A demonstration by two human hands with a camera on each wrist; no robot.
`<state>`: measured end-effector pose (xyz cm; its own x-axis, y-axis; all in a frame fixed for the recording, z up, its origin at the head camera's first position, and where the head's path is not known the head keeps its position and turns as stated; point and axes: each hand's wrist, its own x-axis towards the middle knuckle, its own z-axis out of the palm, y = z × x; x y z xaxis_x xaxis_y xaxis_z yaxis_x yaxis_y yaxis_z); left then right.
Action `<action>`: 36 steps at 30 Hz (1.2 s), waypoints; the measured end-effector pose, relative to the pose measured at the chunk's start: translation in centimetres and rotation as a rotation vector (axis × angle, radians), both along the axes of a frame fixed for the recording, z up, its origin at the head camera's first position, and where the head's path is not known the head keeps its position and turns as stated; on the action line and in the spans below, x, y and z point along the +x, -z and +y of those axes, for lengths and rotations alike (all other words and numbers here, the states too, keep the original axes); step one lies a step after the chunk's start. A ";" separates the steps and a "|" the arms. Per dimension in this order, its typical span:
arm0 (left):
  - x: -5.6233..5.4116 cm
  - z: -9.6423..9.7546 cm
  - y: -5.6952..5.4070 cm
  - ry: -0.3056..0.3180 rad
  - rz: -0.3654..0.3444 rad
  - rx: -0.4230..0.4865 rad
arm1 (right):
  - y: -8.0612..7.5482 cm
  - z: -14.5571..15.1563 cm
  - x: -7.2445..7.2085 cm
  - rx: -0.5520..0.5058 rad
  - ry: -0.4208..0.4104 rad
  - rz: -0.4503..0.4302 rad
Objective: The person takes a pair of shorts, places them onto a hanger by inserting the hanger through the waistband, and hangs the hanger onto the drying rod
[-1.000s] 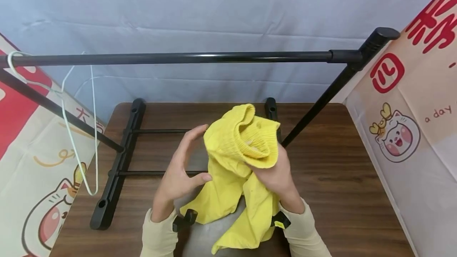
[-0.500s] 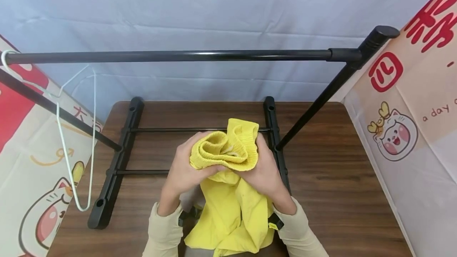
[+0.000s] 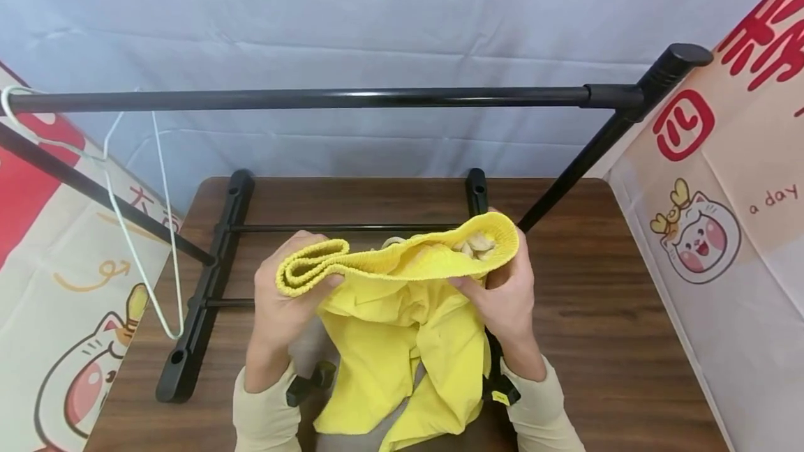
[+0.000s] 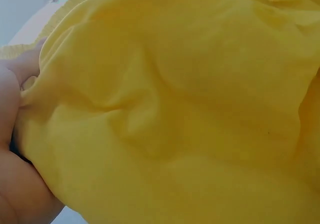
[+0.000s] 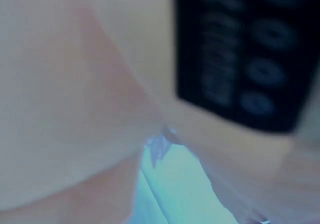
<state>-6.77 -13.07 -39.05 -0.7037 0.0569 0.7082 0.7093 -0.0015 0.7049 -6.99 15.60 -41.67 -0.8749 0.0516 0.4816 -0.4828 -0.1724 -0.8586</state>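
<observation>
Over the brown table (image 3: 615, 326), we see the left hand (image 3: 276, 309) and right hand (image 3: 510, 302) grip a yellow garment (image 3: 377, 354) left and right, though the right wrist view is blurry.

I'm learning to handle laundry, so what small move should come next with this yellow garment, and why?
Probably unfold the ribbed edge of the yellow garment at the left hand, with the right hand holding on: that edge is doubled over at the left, but spread open near the right.
</observation>
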 end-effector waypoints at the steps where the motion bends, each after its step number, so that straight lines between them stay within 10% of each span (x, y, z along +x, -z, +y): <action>1: 0.0 -0.1 -0.2 0.010 0.014 0.003 | 0.0 0.2 -0.1 0.005 -0.014 0.031; 11: 0.0 0.3 -1.1 0.027 -0.018 0.120 | -0.9 2.4 -1.2 0.032 -0.244 0.219; 19: 0.6 -0.1 -1.0 -0.058 -0.107 0.030 | -1.0 2.9 -0.8 0.076 -0.130 0.117; 27: 1.0 -1.4 -0.5 -0.126 -0.343 -0.153 | -1.5 4.3 -0.6 0.408 0.161 0.009; 32: 0.5 -2.4 -0.1 -0.211 -0.454 -0.164 | -2.2 5.7 -0.6 0.608 0.111 -0.172; 36: -0.3 -3.2 0.6 -0.380 -0.393 -0.292 | -2.5 6.7 -0.8 0.850 0.068 -0.263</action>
<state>-7.08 -16.24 -39.69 -0.9179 -0.0963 0.3849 0.3098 0.4322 0.8469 -7.75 22.31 -39.17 -0.9705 -0.1760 0.1649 -0.2384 0.5951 -0.7675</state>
